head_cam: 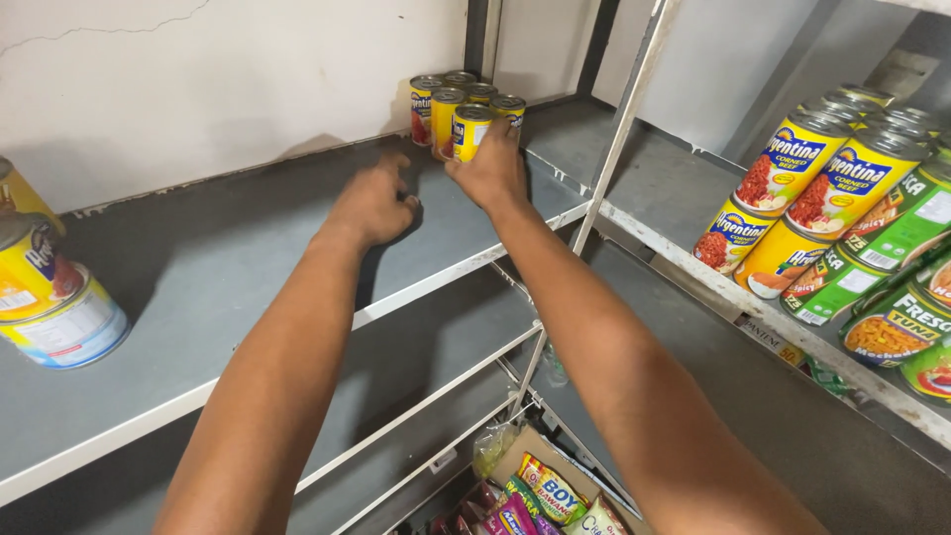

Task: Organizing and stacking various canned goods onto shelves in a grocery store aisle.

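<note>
My right hand (490, 170) reaches to the back of a grey shelf (248, 267) and grips a small yellow can (470, 129) at the front of a cluster of several yellow and red cans (446, 99) standing by the white wall. My left hand (374, 206) rests on the shelf just left of that cluster, fingers curled, holding nothing that I can see. Both forearms stretch up from the bottom of the view.
Large yellow cans (45, 297) stand at the shelf's left end. On the right shelf (693, 267), yellow meat cans (792, 188) and green fish cans (882, 267) are stacked tilted. A cardboard box of snack packets (545, 490) lies below. White metal uprights (614, 139) divide the racks.
</note>
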